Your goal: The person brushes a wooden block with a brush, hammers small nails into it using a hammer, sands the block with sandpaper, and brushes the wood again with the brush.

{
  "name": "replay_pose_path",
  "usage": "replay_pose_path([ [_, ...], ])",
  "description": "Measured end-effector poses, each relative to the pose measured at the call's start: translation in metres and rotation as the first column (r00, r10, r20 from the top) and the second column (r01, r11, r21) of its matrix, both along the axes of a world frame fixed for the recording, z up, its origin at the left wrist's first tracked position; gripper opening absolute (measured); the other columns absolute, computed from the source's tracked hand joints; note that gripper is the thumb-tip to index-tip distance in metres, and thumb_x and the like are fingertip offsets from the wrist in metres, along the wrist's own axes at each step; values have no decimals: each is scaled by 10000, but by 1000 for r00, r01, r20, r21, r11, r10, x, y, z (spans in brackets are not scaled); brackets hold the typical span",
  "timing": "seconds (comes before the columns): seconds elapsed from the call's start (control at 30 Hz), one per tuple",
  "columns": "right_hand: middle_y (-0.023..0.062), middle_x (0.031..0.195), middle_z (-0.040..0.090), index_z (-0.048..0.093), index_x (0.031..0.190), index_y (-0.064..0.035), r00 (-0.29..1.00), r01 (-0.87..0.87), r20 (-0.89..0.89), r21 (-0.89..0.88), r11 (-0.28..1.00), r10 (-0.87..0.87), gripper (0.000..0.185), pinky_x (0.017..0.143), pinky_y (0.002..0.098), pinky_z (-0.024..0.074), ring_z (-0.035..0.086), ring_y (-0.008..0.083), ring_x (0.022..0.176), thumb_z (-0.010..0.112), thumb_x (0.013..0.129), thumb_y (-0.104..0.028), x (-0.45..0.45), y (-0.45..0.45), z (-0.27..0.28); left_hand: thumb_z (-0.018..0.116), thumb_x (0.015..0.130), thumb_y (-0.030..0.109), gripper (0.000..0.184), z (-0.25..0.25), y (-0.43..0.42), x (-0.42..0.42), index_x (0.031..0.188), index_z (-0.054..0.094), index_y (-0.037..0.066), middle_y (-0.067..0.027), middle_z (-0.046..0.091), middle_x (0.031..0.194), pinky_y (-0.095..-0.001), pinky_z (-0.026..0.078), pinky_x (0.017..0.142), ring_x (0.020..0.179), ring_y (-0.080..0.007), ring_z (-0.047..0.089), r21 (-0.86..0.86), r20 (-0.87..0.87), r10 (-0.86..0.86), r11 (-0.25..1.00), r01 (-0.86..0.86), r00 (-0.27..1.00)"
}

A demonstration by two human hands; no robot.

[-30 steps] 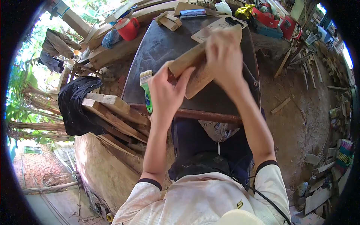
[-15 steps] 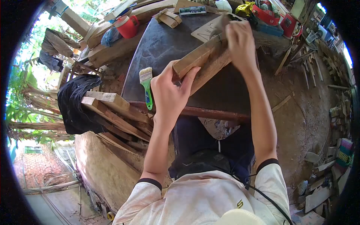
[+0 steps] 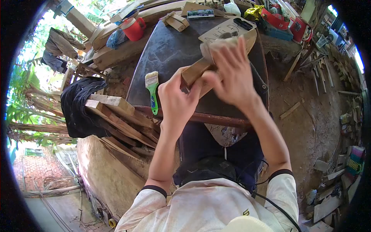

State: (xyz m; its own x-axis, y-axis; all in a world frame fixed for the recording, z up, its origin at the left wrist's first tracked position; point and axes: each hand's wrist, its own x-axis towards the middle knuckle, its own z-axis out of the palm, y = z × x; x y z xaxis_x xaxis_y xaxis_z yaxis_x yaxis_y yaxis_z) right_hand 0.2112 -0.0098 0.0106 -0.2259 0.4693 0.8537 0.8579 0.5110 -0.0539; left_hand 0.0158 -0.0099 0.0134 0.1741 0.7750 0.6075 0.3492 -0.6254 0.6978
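My left hand [image 3: 177,94] is closed around the near end of a piece of wood [image 3: 196,70], thumb on one side and fingers on the other. The wood slants up and away to the right above the dark tabletop [image 3: 154,50]. Over its upper face lies my right hand [image 3: 235,75], smeared by motion, pressing a greyish folded sheet [image 3: 207,52] that looks like sandpaper. Much of the wood is hidden beneath this hand. A paintbrush [image 3: 152,91] with a green handle rests on the table left of my left hand.
A card with handwriting [image 3: 209,36] and a black object [image 3: 242,24] lie at the table's far right. Toward the back are a small wooden piece [image 3: 176,21] and a phone-like device [image 3: 200,14]. A red jug [image 3: 132,29] stands beyond; timber [image 3: 116,104] juts out at left.
My right hand has slid along the wood toward me and to the left, bringing the sheet close to my left hand. The left hand keeps its grip; the card behind is more exposed.
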Motion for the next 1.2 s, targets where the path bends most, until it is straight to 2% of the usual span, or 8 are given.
replay_pose_path([
  [0.1,196,1204,684,670,1268,-2,965,247,-59,-106,963,-254,668,1259,678,302,616,426,1233,651,999,-614,34,29,1,875,949,200,287,3,3,-1,1114,779,-15,-144,806,869,-320,573,683,722,-209,784,-18,-29,14,1000,-14,999],
  [0.23,186,1092,688,667,1144,-6,994,-73,-77,37,997,76,604,1204,662,356,616,437,1203,658,998,-592,-28,0,6,876,958,231,305,3,7,-3,1105,783,-18,-150,796,847,-319,565,675,702,-198,769,64,21,-37,997,36,999],
  [0.33,199,1070,613,610,1160,40,999,43,-9,-148,988,-45,606,1267,644,283,598,440,1167,497,1101,-552,24,32,2,882,953,230,298,7,8,-3,1092,791,-17,-149,788,822,-317,560,672,689,-190,757,1,-32,25,1000,-25,999],
  [0.5,169,1030,614,630,1166,20,999,-44,-11,43,998,44,622,1247,618,315,590,440,1081,536,1054,-585,-15,22,7,884,946,237,287,5,12,-4,1046,791,-15,-128,760,765,-325,524,625,638,-173,714,13,32,-4,1000,3,999],
  [0.67,166,1049,707,683,1101,-38,982,190,13,-84,978,-189,542,1257,631,311,645,431,1135,673,987,-567,39,50,19,876,951,241,281,4,17,-7,1039,786,-10,-122,761,771,-320,519,629,658,-169,720,-40,-58,60,997,-62,997],
  [0.83,145,1068,714,697,1087,-45,998,-56,-29,-49,997,55,515,1237,623,330,649,418,1104,631,1024,-552,-26,10,18,874,953,235,277,6,14,-5,1050,786,-9,-127,765,774,-319,529,635,650,-184,724,63,-3,4,998,-4,1000],
  [1.0,185,1082,696,693,1097,-29,996,94,15,-94,991,-93,637,1162,607,408,636,426,1118,655,976,-653,35,41,17,869,949,208,255,6,16,-10,1069,792,-4,-129,784,802,-323,545,647,682,-189,757,-60,-38,6,998,-8,999],
  [1.2,157,1113,726,708,1160,-3,995,74,80,-91,993,-67,563,1119,537,445,654,395,1107,697,1002,-544,33,27,12,885,936,215,258,8,14,-10,1060,803,4,-134,791,814,-326,543,643,686,-190,761,-35,-49,-39,999,38,998],
])
